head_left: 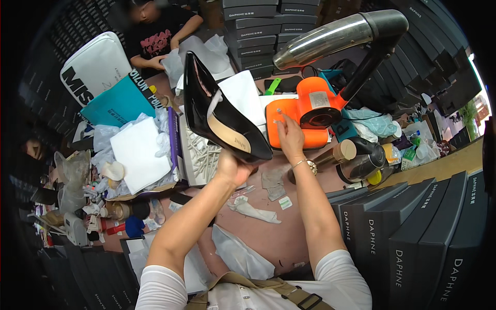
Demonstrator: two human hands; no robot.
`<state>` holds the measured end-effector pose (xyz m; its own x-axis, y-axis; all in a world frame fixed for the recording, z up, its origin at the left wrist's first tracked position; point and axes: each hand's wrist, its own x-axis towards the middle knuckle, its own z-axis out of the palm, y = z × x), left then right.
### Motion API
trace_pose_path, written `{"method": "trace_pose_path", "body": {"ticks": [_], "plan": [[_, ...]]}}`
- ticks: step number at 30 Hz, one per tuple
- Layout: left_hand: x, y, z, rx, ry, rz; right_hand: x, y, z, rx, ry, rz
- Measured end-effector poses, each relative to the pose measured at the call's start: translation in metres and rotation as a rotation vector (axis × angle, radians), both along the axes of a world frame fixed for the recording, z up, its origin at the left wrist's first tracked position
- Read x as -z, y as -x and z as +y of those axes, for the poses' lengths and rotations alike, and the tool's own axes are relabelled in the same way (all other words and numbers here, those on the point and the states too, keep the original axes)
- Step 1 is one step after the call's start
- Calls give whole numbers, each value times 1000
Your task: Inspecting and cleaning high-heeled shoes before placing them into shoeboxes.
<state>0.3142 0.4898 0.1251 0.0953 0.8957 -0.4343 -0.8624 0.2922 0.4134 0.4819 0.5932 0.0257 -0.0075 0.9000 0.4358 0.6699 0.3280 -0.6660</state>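
A glossy black pointed pump (247,123) with a beige insole is held up in front of me, sole downward and toe toward the far left. My left hand (233,169) grips it from below at the heel end. A whitish strip lies inside the shoe. To the right stands an orange hot-air blower (306,138) with a metal nozzle (328,40) above it. The fingertips of my right hand (290,135) are at a small knob on its base. Whether they pinch the knob cannot be made out.
Behind the shoe is a tray of white sticks (202,157); left of it, a box of tissue paper (138,155). Bottles (338,152) stand beside the blower. Dark shoeboxes (408,227) line the right side. Across the table, a co-worker (157,39) handles white paper.
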Motion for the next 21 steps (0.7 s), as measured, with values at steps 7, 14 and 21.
{"method": "trace_pose_path", "body": {"ticks": [7, 14, 21], "plan": [[43, 59, -141, 66, 188, 200, -68, 52, -162, -778, 548, 680], [58, 50, -264, 81, 291, 227, -38, 87, -285, -752, 655, 392], [41, 41, -335, 45, 414, 155, -20, 95, -364, -716, 424, 284]]}}
